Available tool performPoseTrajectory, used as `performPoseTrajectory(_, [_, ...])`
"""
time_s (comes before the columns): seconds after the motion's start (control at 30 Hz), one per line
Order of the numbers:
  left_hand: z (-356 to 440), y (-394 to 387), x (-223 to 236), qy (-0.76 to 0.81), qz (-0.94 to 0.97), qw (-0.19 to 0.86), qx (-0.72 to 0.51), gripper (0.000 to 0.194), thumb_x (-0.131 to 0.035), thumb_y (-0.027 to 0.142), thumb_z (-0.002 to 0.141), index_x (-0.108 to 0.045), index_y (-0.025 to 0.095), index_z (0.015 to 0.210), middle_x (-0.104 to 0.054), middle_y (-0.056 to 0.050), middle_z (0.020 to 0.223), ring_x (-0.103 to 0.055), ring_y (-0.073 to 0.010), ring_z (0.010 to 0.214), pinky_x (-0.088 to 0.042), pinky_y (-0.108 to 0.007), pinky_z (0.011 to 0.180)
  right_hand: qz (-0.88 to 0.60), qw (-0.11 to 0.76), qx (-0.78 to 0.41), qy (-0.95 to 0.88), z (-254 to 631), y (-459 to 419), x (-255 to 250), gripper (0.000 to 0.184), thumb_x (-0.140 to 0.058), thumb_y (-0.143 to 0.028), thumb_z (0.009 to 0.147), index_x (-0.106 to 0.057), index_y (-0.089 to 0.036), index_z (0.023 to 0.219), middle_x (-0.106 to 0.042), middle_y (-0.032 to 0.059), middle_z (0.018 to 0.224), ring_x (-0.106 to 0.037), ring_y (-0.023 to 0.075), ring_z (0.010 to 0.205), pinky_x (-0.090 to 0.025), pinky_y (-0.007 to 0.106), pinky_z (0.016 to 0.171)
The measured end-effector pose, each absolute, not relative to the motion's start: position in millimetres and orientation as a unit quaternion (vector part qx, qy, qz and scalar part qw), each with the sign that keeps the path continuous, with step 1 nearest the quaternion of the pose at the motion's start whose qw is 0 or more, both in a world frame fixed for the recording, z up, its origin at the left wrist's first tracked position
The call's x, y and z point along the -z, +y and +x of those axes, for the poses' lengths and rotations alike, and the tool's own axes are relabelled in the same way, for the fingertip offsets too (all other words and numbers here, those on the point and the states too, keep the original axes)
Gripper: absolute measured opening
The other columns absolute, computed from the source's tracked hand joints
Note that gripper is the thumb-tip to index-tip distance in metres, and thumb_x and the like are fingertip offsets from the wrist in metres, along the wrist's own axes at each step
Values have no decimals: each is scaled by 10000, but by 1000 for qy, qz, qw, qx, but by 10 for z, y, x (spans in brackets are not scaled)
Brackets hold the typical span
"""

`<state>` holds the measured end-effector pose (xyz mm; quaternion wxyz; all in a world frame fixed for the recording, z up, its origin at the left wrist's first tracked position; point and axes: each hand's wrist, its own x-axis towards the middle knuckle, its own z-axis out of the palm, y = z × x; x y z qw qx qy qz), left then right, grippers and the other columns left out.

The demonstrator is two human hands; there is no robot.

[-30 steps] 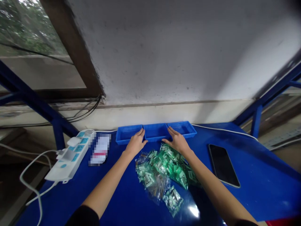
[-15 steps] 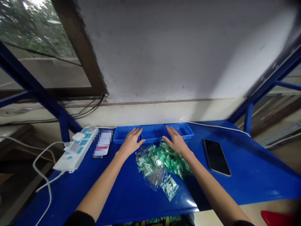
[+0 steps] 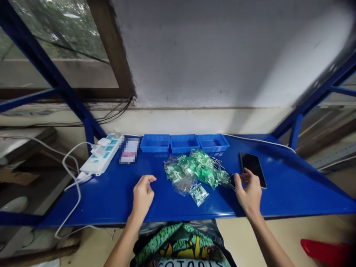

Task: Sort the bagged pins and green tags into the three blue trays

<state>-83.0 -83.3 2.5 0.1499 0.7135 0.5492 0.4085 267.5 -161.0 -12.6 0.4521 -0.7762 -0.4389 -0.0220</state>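
Observation:
My left hand (image 3: 142, 195) hovers over the blue table left of the pile, its fingers loosely curled, thumb apart, with nothing in it. To the right of the pile is my right hand (image 3: 250, 191), fingers bent and a gap between thumb and forefinger; I see nothing held there. Its thumb comes close to the pile's right edge, where thin rod-like pieces (image 3: 232, 187) stick out. Between the hands lies a heap of small clear and green plastic packets (image 3: 204, 167). One packet with pale pieces inside (image 3: 198, 194) lies at the heap's front edge.
Three blue trays (image 3: 183, 150) stand in a row behind the heap. A black smartphone (image 3: 251, 165) lies beyond my right hand. At the left are a blurred-out card or phone (image 3: 130, 151) and a white power strip (image 3: 102, 157) with cables. A wall rises behind the blue table (image 3: 292, 185).
Both hands have drawn back from the trays toward me and moved apart, the left to the heap's left, the right to its right. The view has shifted, showing more of my lap.

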Motion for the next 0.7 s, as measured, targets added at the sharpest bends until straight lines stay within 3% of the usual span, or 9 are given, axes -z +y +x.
performPoseTrajectory(0.07, [-836, -914, 44, 559, 703, 156, -412, 323, -365, 27, 625, -588, 192, 790, -631, -21, 767, -620, -167, 723, -481, -250, 677, -767, 402, 23, -500, 2657, -1555, 143, 624, -473, -551, 808, -454, -117, 1255, -502, 199, 1181, -547, 307, 1063, -466, 439, 860])
performPoseTrajectory(0.2, [-862, -928, 92, 577, 678, 154, -428, 345, -337, 19, 649, -578, 184, 832, -567, 2, 661, -583, -146, 616, -462, -243, 626, -735, 294, 10, -611, 2667, -1259, 159, 696, -422, -589, 816, -389, -108, 1318, -431, 200, 1312, -286, 339, 1312, -270, 518, 1043])
performPoseTrajectory(0.4, [-805, -902, 53, 541, 735, 132, -388, 271, -419, 86, 747, -586, 189, 935, -622, -51, 885, -565, -220, 899, -455, -359, 825, -685, 230, -51, -689, 2587, -791, 161, 705, -400, -619, 827, -351, -177, 1373, -424, 126, 1386, -355, 289, 1295, -288, 464, 1051])
performPoseTrajectory(0.53, [-738, -943, 21, 506, 774, 93, -368, 191, -432, 143, 834, -589, 193, 931, -605, -65, 945, -526, -235, 959, -426, -386, 875, -661, 210, -59, -719, 2438, -811, 180, 754, -411, -645, 808, -326, -177, 1393, -420, 130, 1390, -369, 309, 1283, -278, 488, 1043])
performPoseTrajectory(0.7, [-580, -962, -51, 455, 811, 69, -360, 156, -436, 173, 876, -584, 198, 918, -586, -57, 972, -517, -214, 990, -416, -370, 887, -641, 216, -42, -735, 2298, -961, 189, 681, -418, -616, 820, -383, -203, 1360, -478, 119, 1338, -427, 298, 1232, -324, 457, 1002])
